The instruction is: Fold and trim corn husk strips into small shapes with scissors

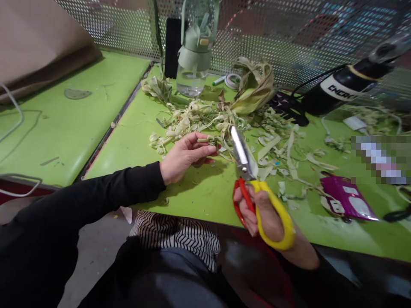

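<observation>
Between the thumb and fingers of my left hand is a small knotted piece of corn husk, pale green and short. My right hand grips a pair of scissors with one red and one yellow handle. Their blades point up and away, just right of the held piece and apart from it; they look closed or nearly so. Beyond both hands lies a loose heap of husk scraps. Cut strips are strewn to the right of the blades.
At the back stand a clear water bottle and a dark phone-like slab, beside dried whole husks and a tape roll. A black bottle leans at right. Nearer lies a purple packet. Perforated metal borders the green table.
</observation>
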`<action>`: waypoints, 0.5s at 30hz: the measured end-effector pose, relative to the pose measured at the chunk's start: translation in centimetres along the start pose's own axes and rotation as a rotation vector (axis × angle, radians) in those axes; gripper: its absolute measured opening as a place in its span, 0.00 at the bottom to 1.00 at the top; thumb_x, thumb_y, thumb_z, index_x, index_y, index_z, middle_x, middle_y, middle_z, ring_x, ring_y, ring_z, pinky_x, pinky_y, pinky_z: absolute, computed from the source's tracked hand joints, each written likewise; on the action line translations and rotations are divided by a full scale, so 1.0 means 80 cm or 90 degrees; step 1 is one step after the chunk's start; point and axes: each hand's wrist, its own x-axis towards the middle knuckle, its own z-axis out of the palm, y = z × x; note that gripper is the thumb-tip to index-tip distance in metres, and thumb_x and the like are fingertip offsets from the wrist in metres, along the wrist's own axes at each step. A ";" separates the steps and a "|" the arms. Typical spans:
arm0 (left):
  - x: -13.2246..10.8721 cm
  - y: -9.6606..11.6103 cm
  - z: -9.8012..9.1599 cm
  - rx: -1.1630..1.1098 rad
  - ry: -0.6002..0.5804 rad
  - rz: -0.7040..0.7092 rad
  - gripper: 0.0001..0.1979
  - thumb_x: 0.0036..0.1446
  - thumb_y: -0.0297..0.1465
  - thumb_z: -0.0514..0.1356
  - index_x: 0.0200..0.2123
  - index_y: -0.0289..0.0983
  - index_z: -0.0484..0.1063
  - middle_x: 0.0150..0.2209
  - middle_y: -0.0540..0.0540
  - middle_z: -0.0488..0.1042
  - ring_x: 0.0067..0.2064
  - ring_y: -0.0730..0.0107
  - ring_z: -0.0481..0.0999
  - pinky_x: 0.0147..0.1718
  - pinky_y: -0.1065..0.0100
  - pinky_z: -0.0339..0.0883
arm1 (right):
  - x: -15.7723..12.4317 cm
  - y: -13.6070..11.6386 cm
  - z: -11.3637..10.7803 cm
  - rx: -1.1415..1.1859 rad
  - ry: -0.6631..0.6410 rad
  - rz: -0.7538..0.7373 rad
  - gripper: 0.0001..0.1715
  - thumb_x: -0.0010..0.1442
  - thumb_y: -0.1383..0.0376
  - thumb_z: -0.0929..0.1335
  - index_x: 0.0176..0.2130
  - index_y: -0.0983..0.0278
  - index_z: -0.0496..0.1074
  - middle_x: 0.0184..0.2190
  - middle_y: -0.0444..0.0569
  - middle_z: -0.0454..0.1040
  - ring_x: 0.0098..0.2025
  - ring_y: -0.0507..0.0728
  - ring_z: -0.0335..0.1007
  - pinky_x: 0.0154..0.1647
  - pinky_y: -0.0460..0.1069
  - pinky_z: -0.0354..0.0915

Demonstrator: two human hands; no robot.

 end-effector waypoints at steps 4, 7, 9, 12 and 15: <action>-0.001 0.003 0.000 -0.023 -0.017 -0.023 0.09 0.55 0.24 0.66 0.36 0.35 0.68 0.32 0.51 0.78 0.33 0.74 0.79 0.34 0.71 0.72 | 0.003 -0.001 -0.028 0.025 -0.025 -0.072 0.42 0.51 0.27 0.60 0.40 0.60 0.65 0.19 0.37 0.59 0.16 0.48 0.51 0.15 0.45 0.56; -0.002 0.005 0.000 -0.017 -0.008 -0.017 0.12 0.54 0.24 0.67 0.39 0.36 0.68 0.32 0.51 0.78 0.33 0.74 0.79 0.33 0.72 0.71 | -0.002 -0.005 -0.046 -0.056 -0.049 -0.096 0.38 0.54 0.31 0.62 0.42 0.60 0.67 0.22 0.40 0.62 0.19 0.49 0.56 0.20 0.46 0.59; -0.003 0.006 0.000 -0.014 0.003 -0.015 0.12 0.54 0.26 0.68 0.37 0.36 0.67 0.33 0.51 0.78 0.35 0.74 0.79 0.35 0.71 0.71 | -0.005 -0.004 -0.051 -0.074 -0.041 -0.107 0.35 0.57 0.33 0.62 0.43 0.60 0.67 0.23 0.40 0.62 0.19 0.49 0.56 0.20 0.47 0.58; -0.004 0.007 0.000 -0.018 0.010 -0.025 0.10 0.55 0.26 0.67 0.33 0.35 0.66 0.33 0.50 0.77 0.36 0.74 0.78 0.37 0.70 0.71 | -0.008 0.001 -0.053 -0.053 -0.035 -0.114 0.35 0.59 0.34 0.59 0.42 0.59 0.67 0.21 0.40 0.61 0.18 0.50 0.54 0.19 0.48 0.57; -0.002 0.007 0.001 -0.023 0.015 -0.035 0.10 0.55 0.24 0.66 0.33 0.35 0.66 0.31 0.52 0.75 0.33 0.78 0.76 0.37 0.71 0.71 | -0.008 0.004 -0.053 -0.088 -0.028 -0.101 0.34 0.60 0.34 0.58 0.42 0.59 0.67 0.21 0.41 0.61 0.18 0.51 0.55 0.20 0.49 0.57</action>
